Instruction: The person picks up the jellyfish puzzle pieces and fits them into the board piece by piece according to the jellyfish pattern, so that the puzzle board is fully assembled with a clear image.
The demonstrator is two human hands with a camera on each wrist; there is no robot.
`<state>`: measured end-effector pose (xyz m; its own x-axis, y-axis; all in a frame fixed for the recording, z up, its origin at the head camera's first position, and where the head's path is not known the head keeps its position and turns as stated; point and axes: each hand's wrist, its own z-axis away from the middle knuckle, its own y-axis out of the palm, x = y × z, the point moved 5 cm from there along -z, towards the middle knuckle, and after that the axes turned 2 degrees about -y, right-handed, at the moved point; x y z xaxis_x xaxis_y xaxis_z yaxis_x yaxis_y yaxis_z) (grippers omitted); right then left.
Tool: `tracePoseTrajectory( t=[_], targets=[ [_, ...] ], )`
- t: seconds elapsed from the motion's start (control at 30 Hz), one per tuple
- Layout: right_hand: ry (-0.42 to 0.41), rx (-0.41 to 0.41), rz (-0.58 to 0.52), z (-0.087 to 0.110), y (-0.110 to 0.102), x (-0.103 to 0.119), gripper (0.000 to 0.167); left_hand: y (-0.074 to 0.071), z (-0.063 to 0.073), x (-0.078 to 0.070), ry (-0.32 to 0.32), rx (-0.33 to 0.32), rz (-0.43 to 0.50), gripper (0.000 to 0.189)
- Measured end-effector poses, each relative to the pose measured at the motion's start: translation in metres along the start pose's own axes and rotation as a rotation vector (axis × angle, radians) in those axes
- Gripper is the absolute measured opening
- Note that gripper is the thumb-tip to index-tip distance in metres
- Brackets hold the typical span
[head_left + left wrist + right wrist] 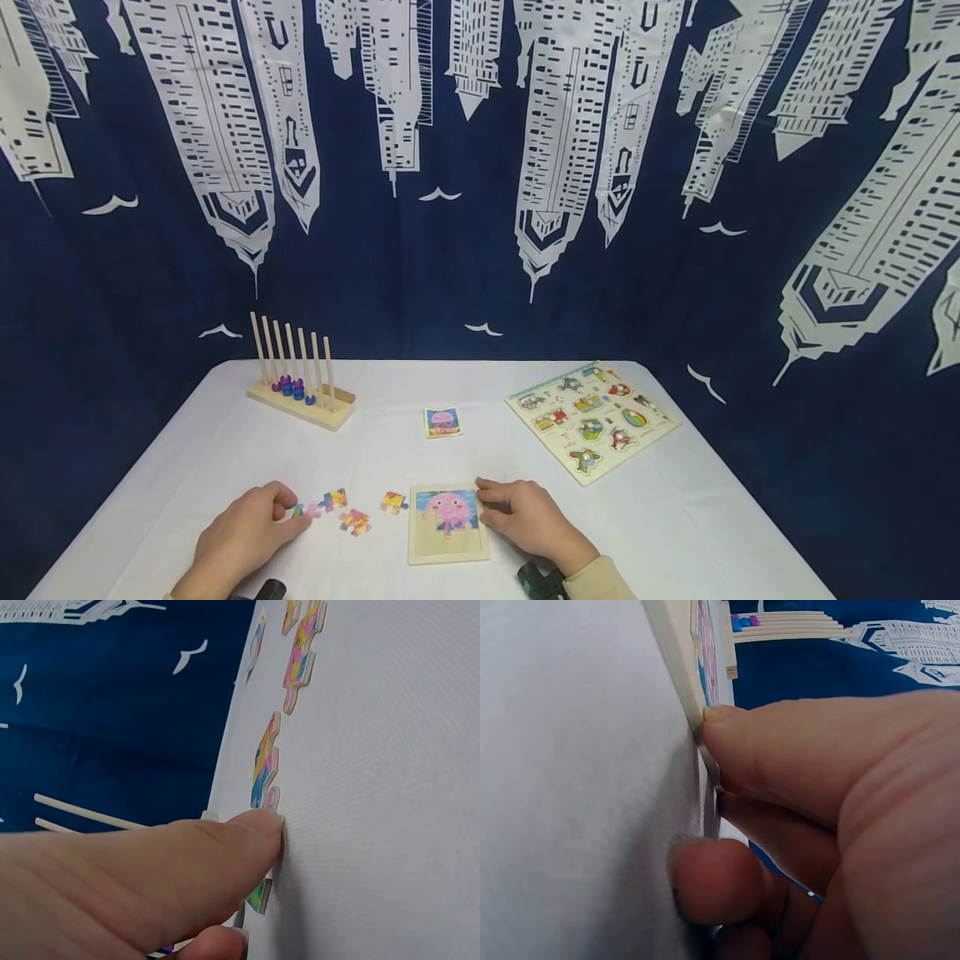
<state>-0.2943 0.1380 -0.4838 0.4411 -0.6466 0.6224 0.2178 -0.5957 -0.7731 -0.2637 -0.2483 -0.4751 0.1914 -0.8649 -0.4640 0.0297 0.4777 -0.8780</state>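
My left hand [243, 529] is at the left of the table. Its thumb and forefinger pinch a pink and green jigsaw piece [311, 511], and the thumb covers most of that piece in the left wrist view. Close by lie loose yellow, pink and blue jigsaw pieces [355, 522]. A wooden puzzle tray [450, 550] lies flat in front, its upper part filled with a pink jellyfish picture [450, 505] and its lower part bare wood. My right hand [532, 518] grips the tray's right edge near the upper corner, thumb against the side in the right wrist view.
A small jellyfish picture card [442, 422] lies beyond the tray. At the back left stands a wooden peg stand [300, 403] with blue and purple beads. A picture puzzle board [592, 421] lies at the back right, and a dark blue curtain [420, 275] hangs behind the table.
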Motion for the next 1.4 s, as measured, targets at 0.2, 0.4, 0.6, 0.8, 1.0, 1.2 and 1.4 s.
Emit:
tracePoseTrajectory(
  t=[0.2,0.4,0.6,0.8,1.0,1.2,1.4],
  targets=[
    [0.0,0.0,0.002,-0.002,0.0,-0.001,0.034,-0.001,-0.001,0.001,-0.01,-0.01,0.015,0.051],
    [-0.003,0.002,0.002,-0.002,0.001,-0.001,0.034,0.0,-0.001,0.0,-0.013,-0.008,0.04,0.047],
    [-0.008,-0.002,0.01,-0.001,0.001,-0.002,0.034,0.001,0.001,-0.002,0.01,-0.02,0.034,0.066],
    [-0.008,0.004,0.008,0.0,0.001,-0.001,0.034,0.002,0.003,-0.002,0.013,-0.026,0.06,0.046],
    [-0.011,-0.004,0.015,-0.001,0.001,-0.002,0.033,-0.002,0.004,-0.005,0.022,-0.057,0.086,0.026],
    [-0.012,-0.006,0.017,-0.001,0.001,-0.002,0.033,-0.007,0.005,-0.006,0.075,-0.075,0.103,0.016],
    [-0.015,-0.005,0.015,-0.001,0.0,-0.002,0.033,-0.011,0.007,-0.008,0.094,-0.073,0.198,0.016]
  ],
)
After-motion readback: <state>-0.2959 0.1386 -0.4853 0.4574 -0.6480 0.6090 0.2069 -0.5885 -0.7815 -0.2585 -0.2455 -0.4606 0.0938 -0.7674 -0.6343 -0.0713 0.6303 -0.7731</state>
